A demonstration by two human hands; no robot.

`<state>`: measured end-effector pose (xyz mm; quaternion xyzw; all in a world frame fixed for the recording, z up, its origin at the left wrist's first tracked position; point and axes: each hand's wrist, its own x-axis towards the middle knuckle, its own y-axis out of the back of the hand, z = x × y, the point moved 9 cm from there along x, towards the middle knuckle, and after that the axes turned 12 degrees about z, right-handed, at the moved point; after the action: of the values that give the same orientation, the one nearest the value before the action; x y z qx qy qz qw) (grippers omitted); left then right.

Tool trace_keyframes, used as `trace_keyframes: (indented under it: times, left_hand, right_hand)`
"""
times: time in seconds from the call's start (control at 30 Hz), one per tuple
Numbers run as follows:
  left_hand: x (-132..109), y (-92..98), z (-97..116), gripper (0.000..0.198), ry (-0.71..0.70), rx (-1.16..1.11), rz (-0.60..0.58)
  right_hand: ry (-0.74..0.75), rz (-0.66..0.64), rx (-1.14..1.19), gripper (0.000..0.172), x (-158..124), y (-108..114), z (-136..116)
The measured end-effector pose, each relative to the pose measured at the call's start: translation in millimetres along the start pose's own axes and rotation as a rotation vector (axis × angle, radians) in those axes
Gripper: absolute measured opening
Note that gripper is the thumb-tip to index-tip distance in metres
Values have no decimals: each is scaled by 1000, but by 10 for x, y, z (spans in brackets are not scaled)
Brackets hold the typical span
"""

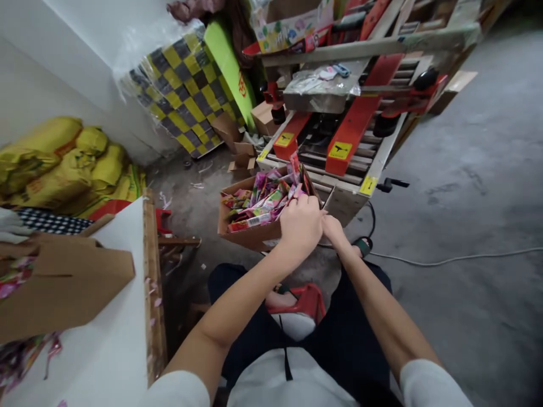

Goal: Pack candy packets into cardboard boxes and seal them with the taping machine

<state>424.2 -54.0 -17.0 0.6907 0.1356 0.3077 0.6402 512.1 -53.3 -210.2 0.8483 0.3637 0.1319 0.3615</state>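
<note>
In front of me is an open cardboard box [254, 240], full of small shiny pink, purple and green packets [269, 198]. My left hand [301, 223] is closed at the near right end of this box, knuckles up, partly over the packets. Close against it, my right hand [333, 227] is closed just outside the box's right corner. What the fingers of either hand grip is hidden beneath and behind them. The box's right flap [311, 183] stands up just beyond my hands.
Behind the box stands a roller machine [356, 135] with red rails and a black side handle [393, 183]. At left, a white-topped table [110, 350] bears another cardboard box [80, 282]. Yellow sacks [55, 158] lie by the wall. A red stool [311, 302] is beneath me; a cable [445, 263] crosses the floor.
</note>
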Motion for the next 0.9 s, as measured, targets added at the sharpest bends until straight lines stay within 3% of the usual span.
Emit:
trace_keyframes:
  times: [0.1,0.17,0.23,0.3,0.37,0.47,0.53,0.6,0.7,0.77,0.9]
  left_hand:
    - [-75,-66,45,22,-60,-18,-32]
    - [-145,-87,82,23,-93,-44,-77]
    - [-222,-41,113,24,-130,-86,-126]
    - [-316,127,129,22,-211,-150,-127]
    - [-426,441,44,19,-309,-238,-22]
    - [-606,955,-497,25,-357,-332,289]
    - [-685,1080,-1073,39,-328,-312,449]
    - [-667,943,-1633,65,-300,-264,467]
    - [-516,436,-2140,89,-289,-255,251]
    - [-430,171,-2167,88,-333,-247,112]
    - [-318,-45,-1822,81,-464,-212,-45]
  right_hand:
    - [-70,131,16,35,-45,313,94]
    - [-34,146,228,34,-99,518,19]
    - [37,83,554,34,-164,702,-165]
    - [107,30,816,40,-225,900,-392]
    - [166,7,937,49,-253,1063,-606]
    - [218,-35,936,59,-218,1167,-850]
    - [245,-95,895,61,-167,1172,-963]
    - [286,-146,814,60,-112,1181,-1043]
    - [377,-217,591,57,-54,1186,-1166]
    - [452,-247,405,52,-38,1160,-1292]
    - [644,-317,5,29,-112,906,-1654]
